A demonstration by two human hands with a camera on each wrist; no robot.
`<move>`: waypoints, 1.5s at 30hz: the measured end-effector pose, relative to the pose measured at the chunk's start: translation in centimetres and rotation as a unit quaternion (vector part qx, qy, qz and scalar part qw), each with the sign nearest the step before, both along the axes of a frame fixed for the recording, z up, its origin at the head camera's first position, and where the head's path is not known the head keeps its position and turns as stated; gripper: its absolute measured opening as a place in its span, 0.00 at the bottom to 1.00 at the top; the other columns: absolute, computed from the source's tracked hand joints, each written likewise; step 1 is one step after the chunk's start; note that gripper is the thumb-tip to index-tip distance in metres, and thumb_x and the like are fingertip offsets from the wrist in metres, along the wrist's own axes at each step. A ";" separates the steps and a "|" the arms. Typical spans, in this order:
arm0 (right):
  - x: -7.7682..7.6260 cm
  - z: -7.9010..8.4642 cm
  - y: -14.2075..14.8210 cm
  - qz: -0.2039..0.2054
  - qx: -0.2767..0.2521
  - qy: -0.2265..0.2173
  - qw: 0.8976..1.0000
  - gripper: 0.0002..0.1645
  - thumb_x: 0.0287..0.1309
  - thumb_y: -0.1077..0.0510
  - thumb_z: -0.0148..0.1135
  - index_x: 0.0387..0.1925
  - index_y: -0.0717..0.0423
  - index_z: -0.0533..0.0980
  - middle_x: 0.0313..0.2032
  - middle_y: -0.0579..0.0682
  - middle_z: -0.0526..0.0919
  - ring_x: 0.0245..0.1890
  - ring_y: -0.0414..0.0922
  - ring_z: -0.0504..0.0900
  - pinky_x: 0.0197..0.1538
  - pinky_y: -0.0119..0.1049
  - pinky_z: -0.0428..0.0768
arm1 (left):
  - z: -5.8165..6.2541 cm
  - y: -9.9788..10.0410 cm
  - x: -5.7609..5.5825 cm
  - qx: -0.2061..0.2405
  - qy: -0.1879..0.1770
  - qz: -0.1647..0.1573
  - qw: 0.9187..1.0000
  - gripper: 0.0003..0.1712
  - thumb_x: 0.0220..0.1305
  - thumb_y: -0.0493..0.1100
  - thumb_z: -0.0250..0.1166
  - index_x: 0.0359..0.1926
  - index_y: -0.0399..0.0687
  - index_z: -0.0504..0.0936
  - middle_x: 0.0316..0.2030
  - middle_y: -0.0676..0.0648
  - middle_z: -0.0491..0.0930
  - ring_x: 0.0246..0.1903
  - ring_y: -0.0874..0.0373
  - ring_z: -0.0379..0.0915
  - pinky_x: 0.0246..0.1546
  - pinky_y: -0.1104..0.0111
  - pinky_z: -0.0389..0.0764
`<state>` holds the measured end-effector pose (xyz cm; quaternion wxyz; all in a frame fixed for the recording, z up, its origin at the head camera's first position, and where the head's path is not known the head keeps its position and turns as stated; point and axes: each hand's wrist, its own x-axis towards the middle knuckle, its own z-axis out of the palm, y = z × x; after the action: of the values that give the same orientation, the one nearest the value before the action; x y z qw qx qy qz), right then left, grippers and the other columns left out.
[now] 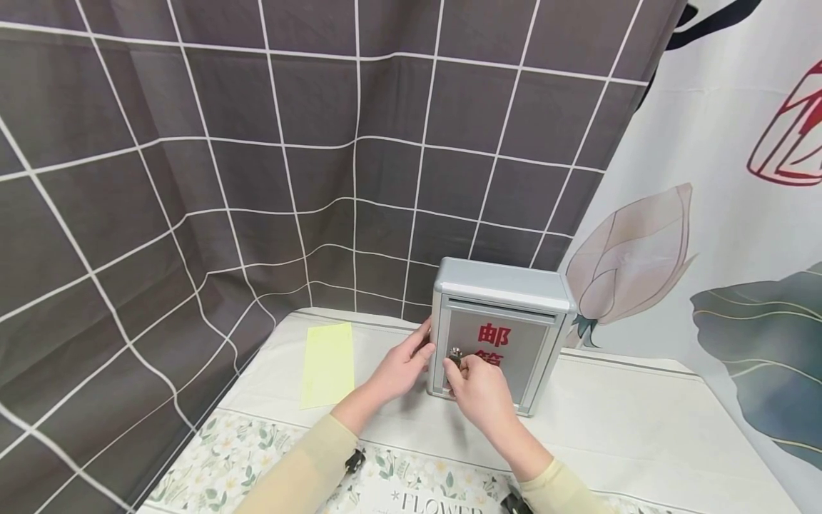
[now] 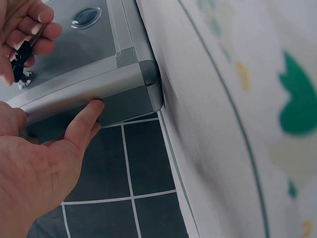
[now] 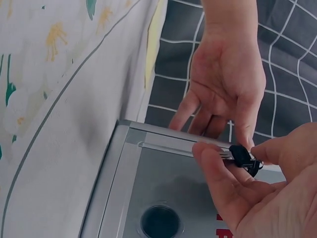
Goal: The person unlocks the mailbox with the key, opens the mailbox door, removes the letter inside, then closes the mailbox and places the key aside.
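A silver-grey metal mailbox (image 1: pixel 504 278) with red characters and a slot near its top stands on the table. My left hand (image 1: pixel 403 368) rests against the box's left side, its fingers along that side wall and its thumb near the front edge. Between thumb and fingers my right hand (image 1: pixel 481 389) pinches a small bunch of keys (image 3: pixel 240 155) with black heads, in front of the door. The chrome lock (image 2: pixel 24 80) sits at the door's left edge, right by the black key heads. Whether a key is in the lock, I cannot tell.
A yellow sheet of paper (image 1: pixel 327 364) lies on the table to the left of the box. A round window (image 3: pixel 160 221) is set low in the door. Dark checked cloth (image 1: pixel 321 171) hangs behind the table, and a flowered cloth (image 1: pixel 231 457) covers its front.
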<state>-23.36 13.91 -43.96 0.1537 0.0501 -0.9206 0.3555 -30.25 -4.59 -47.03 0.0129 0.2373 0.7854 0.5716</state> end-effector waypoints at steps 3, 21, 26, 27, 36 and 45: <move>0.1 0.0 0.0 -0.003 0.018 0.022 1.000 0.20 0.80 0.49 0.67 0.31 0.57 0.81 0.18 0.40 0.82 0.18 0.37 0.76 0.25 0.38 0.77 | 0.0 0.0 0.0 0.002 -0.002 -0.001 1.000 0.35 0.91 0.55 0.52 0.91 0.62 0.57 0.84 0.40 0.64 0.74 0.39 0.74 0.63 0.51 0.88; 0.3 0.6 -0.5 -0.023 0.086 0.047 0.995 0.22 0.79 0.51 0.67 0.26 0.54 0.75 0.17 0.43 0.72 0.18 0.44 0.71 0.23 0.41 0.72 | -0.2 0.0 -0.1 -0.003 -0.003 0.006 1.000 0.35 0.91 0.56 0.52 0.90 0.66 0.57 0.84 0.42 0.65 0.72 0.40 0.77 0.61 0.55 0.90; 0.3 0.6 -0.4 -0.022 0.090 0.051 0.994 0.19 0.77 0.52 0.68 0.32 0.62 0.81 0.18 0.44 0.76 0.19 0.43 0.73 0.24 0.42 0.77 | -0.2 0.0 0.0 -0.004 -0.003 0.006 1.000 0.35 0.91 0.57 0.52 0.91 0.66 0.57 0.83 0.41 0.65 0.72 0.40 0.77 0.61 0.55 0.90; 0.2 0.6 -0.4 -0.022 0.088 0.052 0.994 0.19 0.77 0.52 0.68 0.34 0.64 0.82 0.18 0.44 0.76 0.19 0.43 0.73 0.24 0.42 0.77 | -0.2 0.0 0.0 -0.004 -0.003 0.006 1.000 0.35 0.91 0.56 0.52 0.90 0.66 0.57 0.83 0.41 0.65 0.72 0.39 0.77 0.61 0.55 0.90; -0.2 0.1 -0.2 -0.021 0.090 0.077 0.993 0.20 0.74 0.52 0.69 0.40 0.70 0.85 0.21 0.48 0.82 0.22 0.47 0.80 0.29 0.53 0.86 | -0.1 0.1 0.0 -0.002 -0.002 0.005 1.000 0.35 0.91 0.57 0.52 0.91 0.66 0.57 0.83 0.41 0.66 0.72 0.40 0.77 0.62 0.52 0.89; -1.7 -2.0 0.5 -0.022 0.108 0.131 0.985 0.22 0.75 0.46 0.66 0.25 0.52 0.77 0.16 0.41 0.72 0.17 0.44 0.71 0.20 0.52 0.74 | -0.2 0.0 0.0 -0.008 0.002 0.008 1.000 0.35 0.91 0.57 0.51 0.91 0.66 0.56 0.83 0.41 0.66 0.71 0.40 0.79 0.61 0.55 0.90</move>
<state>-25.09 14.45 -45.95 0.2740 0.0923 -0.9265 0.2407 -30.28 -4.56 -47.21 0.0086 0.2322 0.7915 0.5652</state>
